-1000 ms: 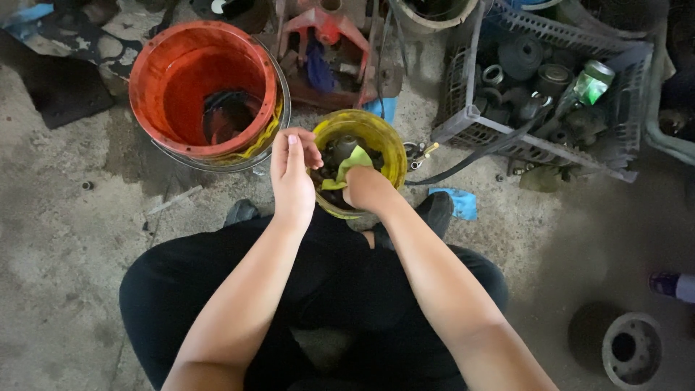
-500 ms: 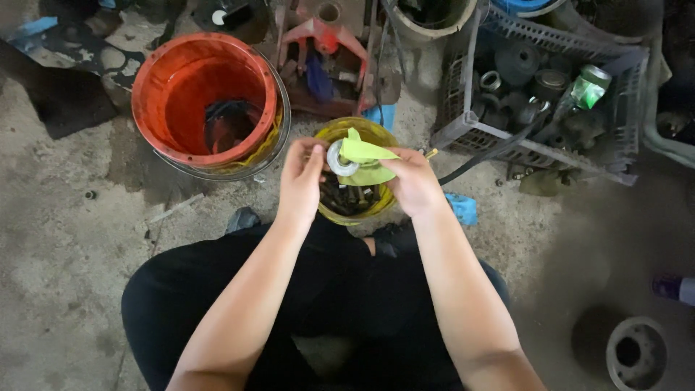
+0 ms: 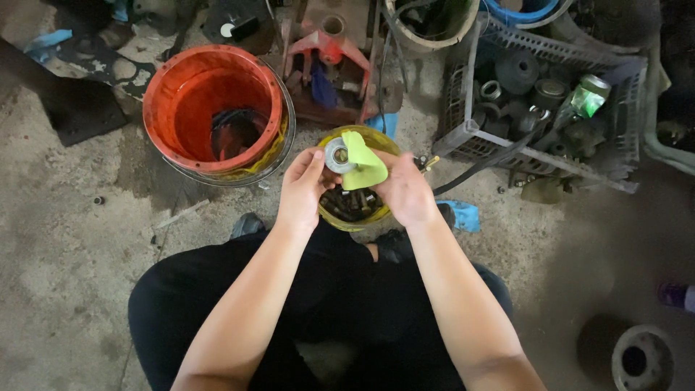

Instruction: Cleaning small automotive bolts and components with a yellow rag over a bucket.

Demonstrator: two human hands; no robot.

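Above a small yellow tub (image 3: 379,139) of dark metal parts, my left hand (image 3: 302,190) grips a round metal ring-shaped part (image 3: 338,156) at its rim. My right hand (image 3: 405,191) holds a light green cloth (image 3: 359,161) pressed against that part. Both hands sit close together over the tub, between my knees in black trousers. The tub's contents are partly hidden by my hands.
A large orange bucket (image 3: 166,123) with dark liquid stands to the left. A grey plastic crate (image 3: 474,134) of round metal parts and a green bottle (image 3: 588,98) is at the right. A red metal machine part (image 3: 329,43) lies behind. A round metal flange (image 3: 641,358) rests at bottom right.
My hands have lifted out of the yellow tub, bringing up the metal ring and the green cloth, which now rests against the ring.
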